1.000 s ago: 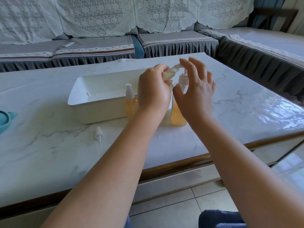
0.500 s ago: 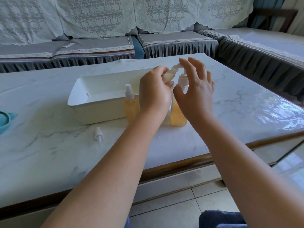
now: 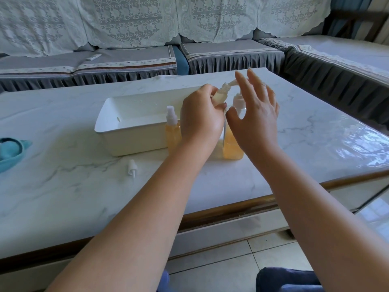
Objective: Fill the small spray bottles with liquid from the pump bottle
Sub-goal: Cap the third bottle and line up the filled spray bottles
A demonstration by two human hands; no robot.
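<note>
**Second small bottle mid-fill, one already done**

On the marble tabletop point(image 3: 63, 192), a white tray point(image 3: 134, 125) at 12 o'clock. Pump bottle point(image 3: 232, 148) of amber liquid against the tray's 3 o'clock end; right hand point(image 3: 255, 114) spread flat over its pump head. Left hand point(image 3: 201, 121) curled round an uncapped small bottle point(image 3: 220, 94), tilted to the spout, seemingly part full. Capped, full spray bottle point(image 3: 173, 131) at the tray's 6 o'clock side. Loose spray cap point(image 3: 132, 167) nearer, likely left to screw on.
</note>
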